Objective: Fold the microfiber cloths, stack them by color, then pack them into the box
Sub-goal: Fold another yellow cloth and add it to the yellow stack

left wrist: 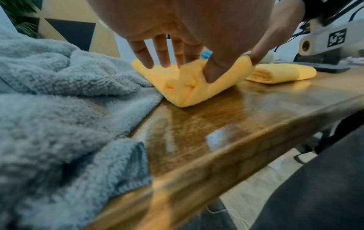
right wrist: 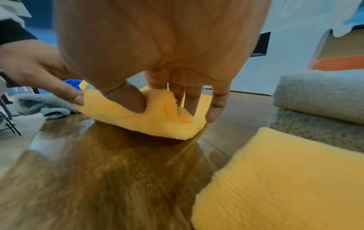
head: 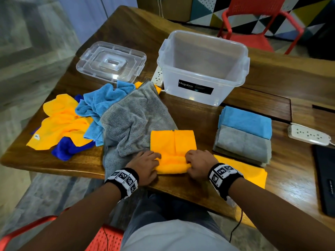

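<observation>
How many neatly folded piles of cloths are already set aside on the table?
3, all on the right side: a blue pile nearest the box, a grey pile just in front of it, and a folded yellow cloth closest to the person.

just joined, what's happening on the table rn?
A person is folding a yellow cloth at the near table edge: the left hand and right hand each pinch an end of its near edge. Folded blue cloths, grey cloths and one yellow lie to the right. An unfolded pile waits left. The box holds none yet.
</observation>
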`<state>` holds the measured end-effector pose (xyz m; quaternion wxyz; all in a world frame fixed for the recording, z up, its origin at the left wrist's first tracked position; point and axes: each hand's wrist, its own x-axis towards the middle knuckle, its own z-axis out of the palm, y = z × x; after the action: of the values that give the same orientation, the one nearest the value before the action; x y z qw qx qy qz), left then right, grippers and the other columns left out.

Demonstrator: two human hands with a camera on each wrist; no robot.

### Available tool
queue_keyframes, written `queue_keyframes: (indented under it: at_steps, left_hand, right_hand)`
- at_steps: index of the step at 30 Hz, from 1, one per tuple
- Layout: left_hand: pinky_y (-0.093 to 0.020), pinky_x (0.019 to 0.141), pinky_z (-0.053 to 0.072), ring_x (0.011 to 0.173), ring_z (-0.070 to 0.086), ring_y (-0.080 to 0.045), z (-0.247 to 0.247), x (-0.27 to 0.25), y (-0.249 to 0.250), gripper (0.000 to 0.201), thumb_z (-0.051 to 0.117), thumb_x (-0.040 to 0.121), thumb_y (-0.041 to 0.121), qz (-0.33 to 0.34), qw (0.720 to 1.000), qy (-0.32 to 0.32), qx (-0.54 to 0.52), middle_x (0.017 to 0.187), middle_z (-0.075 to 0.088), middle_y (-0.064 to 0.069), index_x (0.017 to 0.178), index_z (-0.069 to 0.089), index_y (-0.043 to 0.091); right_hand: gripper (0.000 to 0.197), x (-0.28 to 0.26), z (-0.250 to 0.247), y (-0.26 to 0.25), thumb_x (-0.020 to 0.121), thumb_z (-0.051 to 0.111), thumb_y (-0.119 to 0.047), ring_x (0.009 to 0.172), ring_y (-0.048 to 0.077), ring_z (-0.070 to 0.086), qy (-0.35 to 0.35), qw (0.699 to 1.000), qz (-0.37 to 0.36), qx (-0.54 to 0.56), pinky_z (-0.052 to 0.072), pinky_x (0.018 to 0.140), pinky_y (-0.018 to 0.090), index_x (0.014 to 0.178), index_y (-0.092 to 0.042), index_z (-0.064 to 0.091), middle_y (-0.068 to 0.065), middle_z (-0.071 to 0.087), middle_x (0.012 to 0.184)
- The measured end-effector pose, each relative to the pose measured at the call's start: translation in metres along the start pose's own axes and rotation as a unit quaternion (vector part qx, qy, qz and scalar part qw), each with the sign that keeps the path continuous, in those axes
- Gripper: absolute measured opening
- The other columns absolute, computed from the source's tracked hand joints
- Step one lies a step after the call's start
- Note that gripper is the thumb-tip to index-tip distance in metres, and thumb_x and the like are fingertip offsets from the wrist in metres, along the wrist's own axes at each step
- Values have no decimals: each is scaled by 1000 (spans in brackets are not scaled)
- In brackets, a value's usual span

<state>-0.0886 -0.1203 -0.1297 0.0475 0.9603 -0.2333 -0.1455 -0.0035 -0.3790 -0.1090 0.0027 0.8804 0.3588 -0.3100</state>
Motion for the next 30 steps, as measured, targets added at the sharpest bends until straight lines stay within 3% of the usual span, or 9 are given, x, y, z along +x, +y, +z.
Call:
queue_keyframes:
  at_steps: [3,6,8,14,17,19,22,26,30]
  left_hand:
    - [-34,102,36,123,51,-17,1,1,3,60,29,84,55,-74,986,-67,-137,138,52,7,131,55,26]
    - [-35,91,48,104,60,-23,-8,12,-1,39,45,98,42,-184,940,-64,-279,121,61,-6,132,48,22]
    - [-35,84,49,92,60,-23,-12,21,-9,36,44,101,40,-224,918,-69,-321,114,63,-10,131,44,20]
    - [-43,89,50,103,61,-32,-4,38,-27,43,40,100,49,-302,877,-50,-371,118,62,-13,130,43,18]
    - [-45,95,48,113,58,-32,-4,41,-29,54,41,97,56,-315,846,-50,-426,130,57,-9,138,37,20]
    - [-45,99,46,119,54,-31,-6,40,-30,62,51,95,51,-307,827,-62,-466,138,51,-8,144,30,20]
    - [-44,94,48,114,56,-31,-5,39,-33,61,57,96,38,-284,854,-62,-432,134,54,-9,145,28,18]
    - [-35,70,45,85,57,-27,-6,41,-29,44,45,102,34,-293,882,-35,-366,99,57,-5,138,33,12]
    - [-36,70,45,85,58,-31,-6,43,-26,39,38,104,34,-321,880,-34,-348,98,59,-10,135,34,11]
  right_hand:
    - [30,-7,0,4,93,45,-41,96,27,55,-29,996,33,76,44,80,38,112,-21,56,3,58,106]
    - [26,-6,-5,11,99,43,-34,91,29,55,-21,975,76,205,45,75,37,118,-20,53,6,57,98]
    - [25,-4,-10,14,100,45,-33,95,28,56,-2,959,96,268,45,78,38,121,-20,50,6,57,102]
    - [54,3,-17,27,91,66,-32,104,22,56,-13,926,141,349,46,85,33,137,-24,39,5,54,123]
    - [45,8,-13,30,96,59,-30,108,23,55,22,926,161,341,47,89,35,137,-21,42,8,55,130]
    - [42,12,-12,30,99,56,-31,109,26,56,34,924,171,339,48,90,38,136,-21,40,9,56,129]
    - [42,18,-11,30,101,52,-33,109,29,58,42,925,183,330,49,89,40,137,-22,36,11,57,127]
    - [44,25,-7,28,102,48,-34,108,32,60,49,929,202,307,50,88,41,140,-21,30,14,57,125]
    - [39,32,-7,25,103,46,-34,103,33,62,62,932,209,291,52,84,41,137,-21,33,14,60,119]
